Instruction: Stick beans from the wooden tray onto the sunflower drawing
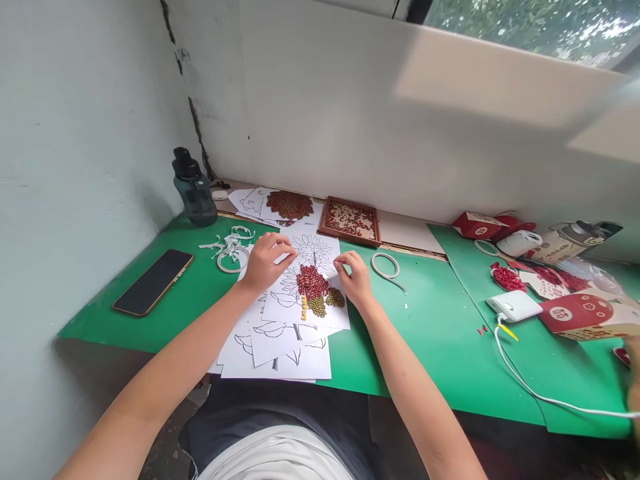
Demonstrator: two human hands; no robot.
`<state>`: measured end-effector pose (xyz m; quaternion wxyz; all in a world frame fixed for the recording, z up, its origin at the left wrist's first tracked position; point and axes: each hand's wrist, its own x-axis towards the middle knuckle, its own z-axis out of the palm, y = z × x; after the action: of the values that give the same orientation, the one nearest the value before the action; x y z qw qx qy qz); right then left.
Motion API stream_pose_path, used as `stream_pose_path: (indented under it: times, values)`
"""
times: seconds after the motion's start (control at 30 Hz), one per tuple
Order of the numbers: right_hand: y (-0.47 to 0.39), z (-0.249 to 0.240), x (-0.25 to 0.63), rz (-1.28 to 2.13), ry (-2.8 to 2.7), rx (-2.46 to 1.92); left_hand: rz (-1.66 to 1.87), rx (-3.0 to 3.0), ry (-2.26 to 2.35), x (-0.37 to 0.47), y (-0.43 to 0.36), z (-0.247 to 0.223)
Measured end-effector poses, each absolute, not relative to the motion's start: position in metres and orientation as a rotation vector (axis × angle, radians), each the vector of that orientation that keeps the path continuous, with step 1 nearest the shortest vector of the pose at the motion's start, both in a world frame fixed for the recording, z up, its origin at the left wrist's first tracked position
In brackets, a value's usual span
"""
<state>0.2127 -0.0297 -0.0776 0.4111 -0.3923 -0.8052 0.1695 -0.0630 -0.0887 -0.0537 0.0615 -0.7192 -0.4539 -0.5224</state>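
A sheet of paper with flower line drawings (280, 313) lies in front of me, on top of several other drawn sheets (300, 363). Red beans (313, 283) cover part of one flower, with green beans (317, 307) below and to the right and a short column of yellow kernels (303, 308) beside them. My left hand (265, 261) hovers at the upper left of the beans, thumb and fingertips pinched. At their right, my right hand (355, 279) is also pinched near the paper's edge. Anything between either hand's fingertips is too small to make out.
A wooden tray (377, 227) with loose beans and a bean-covered sheet (273, 215) stand behind. Around me are a phone (153, 283), a dark bottle (195, 193), white strips (235, 243), a coiled cord (385, 265), a white power bank (515, 307) and a red box (590, 313) by another person's arm (634, 373).
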Motion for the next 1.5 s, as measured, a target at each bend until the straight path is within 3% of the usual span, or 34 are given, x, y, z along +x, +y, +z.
stream_pose_path:
  times: [0.47,1.5]
  values:
    - [-0.034,-0.074,0.215,0.548,-2.296,-0.916,-1.516,-2.484,-1.476,-0.06,-0.086,-0.061]
    - [-0.034,-0.075,0.215,0.569,-2.296,-0.912,-1.455,-2.64,-1.475,-0.059,-0.086,-0.064]
